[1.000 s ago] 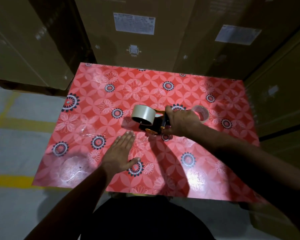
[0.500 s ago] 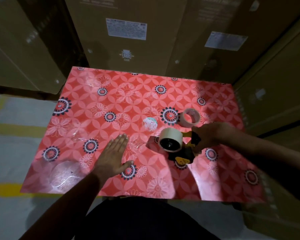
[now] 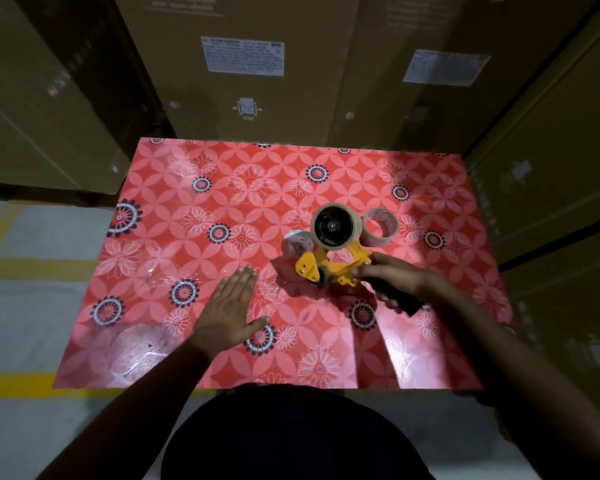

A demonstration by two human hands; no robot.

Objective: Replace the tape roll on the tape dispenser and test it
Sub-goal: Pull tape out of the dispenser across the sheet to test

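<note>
A yellow tape dispenser (image 3: pixel 333 268) with a black handle lies on its side on the red flowered table (image 3: pixel 222 188). A beige tape roll (image 3: pixel 336 226) sits on its hub. My right hand (image 3: pixel 392 277) is closed around the handle. My left hand (image 3: pixel 227 313) rests flat on the table, fingers spread, to the left of the dispenser and apart from it. A thin, nearly used-up tape roll (image 3: pixel 381 226) lies just right of the mounted roll. A small crumpled ball of tape (image 3: pixel 297 244) lies left of the dispenser head.
Tall cardboard boxes (image 3: pixel 243 64) stand close behind and to the right of the table. Grey floor with yellow lines (image 3: pixel 11 379) lies to the left. Strips of clear tape (image 3: pixel 136 351) stick to the table's near left part.
My right hand has turned the dispenser so the roll's open side faces up and set it nearer the thin roll. The left hand has stayed flat in place.
</note>
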